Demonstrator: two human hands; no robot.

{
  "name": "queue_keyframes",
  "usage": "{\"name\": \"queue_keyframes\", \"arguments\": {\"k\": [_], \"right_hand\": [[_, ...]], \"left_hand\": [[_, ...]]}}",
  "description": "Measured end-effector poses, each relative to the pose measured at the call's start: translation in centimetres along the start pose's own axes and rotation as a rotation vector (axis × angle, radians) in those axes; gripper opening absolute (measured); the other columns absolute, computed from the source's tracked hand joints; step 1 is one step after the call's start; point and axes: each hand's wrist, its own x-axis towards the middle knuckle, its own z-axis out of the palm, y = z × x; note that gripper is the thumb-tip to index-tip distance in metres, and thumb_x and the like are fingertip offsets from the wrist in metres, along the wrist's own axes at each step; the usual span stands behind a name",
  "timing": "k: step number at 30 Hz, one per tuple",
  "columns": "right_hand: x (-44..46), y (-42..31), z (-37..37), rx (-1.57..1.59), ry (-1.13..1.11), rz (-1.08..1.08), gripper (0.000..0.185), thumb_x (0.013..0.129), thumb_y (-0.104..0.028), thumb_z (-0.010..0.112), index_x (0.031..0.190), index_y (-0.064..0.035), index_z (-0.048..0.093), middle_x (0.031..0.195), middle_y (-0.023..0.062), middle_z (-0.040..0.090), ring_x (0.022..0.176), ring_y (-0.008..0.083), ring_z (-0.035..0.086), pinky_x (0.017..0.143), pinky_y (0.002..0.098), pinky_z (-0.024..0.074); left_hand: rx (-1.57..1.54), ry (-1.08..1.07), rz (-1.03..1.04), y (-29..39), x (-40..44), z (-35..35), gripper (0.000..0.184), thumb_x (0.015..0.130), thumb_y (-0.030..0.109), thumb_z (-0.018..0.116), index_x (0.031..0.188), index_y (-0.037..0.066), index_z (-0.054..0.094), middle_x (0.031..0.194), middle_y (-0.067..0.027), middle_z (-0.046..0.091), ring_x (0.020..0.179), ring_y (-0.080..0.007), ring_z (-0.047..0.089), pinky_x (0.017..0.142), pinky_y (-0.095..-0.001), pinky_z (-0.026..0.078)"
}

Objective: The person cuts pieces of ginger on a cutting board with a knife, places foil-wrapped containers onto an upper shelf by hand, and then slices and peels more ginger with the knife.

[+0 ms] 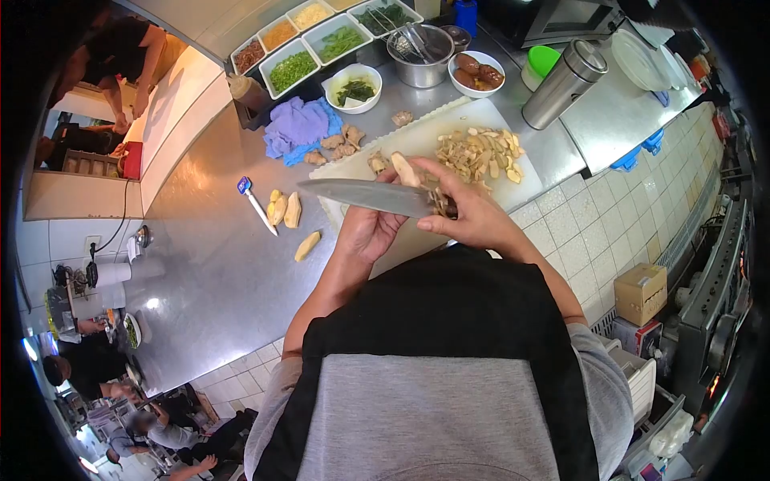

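My right hand [475,215] is wrapped round the handle of a large kitchen knife [361,195], its blade pointing left across my other hand. Behind the blade, my left hand [373,234] grips a piece of ginger [406,171] that shows pale, peeled flesh at its upper end. Both hands are above a white cutting board [520,191], where a heap of ginger peelings [481,152] lies. Several peeled ginger pieces [293,210] rest on the steel counter to the left. Unpeeled ginger [343,143] sits at the board's far left edge.
Beyond the board stand tubs of chopped greens [290,72], a white bowl [353,90], a steel pot [420,60] and a steel flask [565,84]. A purple cloth [301,127] and a blue-headed peeler-like tool [257,204] lie left. Other people are at far left.
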Motion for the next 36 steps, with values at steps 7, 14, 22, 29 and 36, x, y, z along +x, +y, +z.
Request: {"name": "queue_keyframes", "arguments": {"k": [7,14,22,29,36], "right_hand": [[0.0,-1.4,-0.2,-0.144,-0.011,0.072,0.084,0.076,-0.045,0.071,0.142,-0.0175,0.027,0.104,0.0233,0.061,0.086,0.0400,0.063,0.077,0.0436,0.0480],[0.3,-1.3,-0.1,-0.099,0.010,0.088,0.078,0.074,-0.044,0.073,0.135,-0.0143,0.035,0.094,0.0235,0.063,0.081,0.0383,0.064,0.072,0.0430,0.0490],[0.7,-1.1,-0.3,-0.062,0.024,0.134,0.076,0.073,-0.044,0.075,0.130,-0.0101,0.037,0.092,0.0210,0.063,0.076,0.0351,0.065,0.069,0.0428,0.0488],[0.5,-1.7,0.1,-0.032,0.022,0.070,0.070,0.074,-0.041,0.075,0.123,-0.0077,0.039,0.095,0.0198,0.062,0.071,0.0295,0.063,0.068,0.0380,0.0498],[0.8,-1.8,-0.1,-0.045,0.034,0.151,0.065,0.075,-0.041,0.075,0.118,-0.0067,0.040,0.088,0.0188,0.061,0.073,0.0280,0.063,0.068,0.0375,0.0494]], "left_hand": [[0.159,0.078,0.033,0.3,-0.5,1.1,0.038,0.094,0.016,0.053,0.126,-0.004,0.045,0.112,-0.0121,0.060,0.096,-0.0184,0.063,0.083,-0.0308,0.055],[0.197,0.101,0.042,-0.1,-0.8,1.0,0.040,0.092,0.013,0.057,0.127,-0.002,0.046,0.114,-0.0097,0.059,0.096,-0.0164,0.063,0.082,-0.0287,0.055],[0.403,0.061,0.006,-0.2,-1.2,0.5,0.027,0.090,0.007,0.057,0.116,0.000,0.055,0.101,-0.0016,0.062,0.077,-0.0067,0.055,0.066,-0.0203,0.044],[0.254,0.201,0.096,0.2,-0.9,3.4,0.022,0.089,0.004,0.056,0.110,0.001,0.059,0.090,0.0011,0.062,0.071,-0.0049,0.049,0.062,-0.0208,0.037],[0.389,0.056,0.081,-0.3,-1.5,1.0,0.022,0.090,0.006,0.056,0.111,0.000,0.059,0.093,0.0015,0.061,0.077,-0.0059,0.051,0.064,-0.0207,0.039]]}}
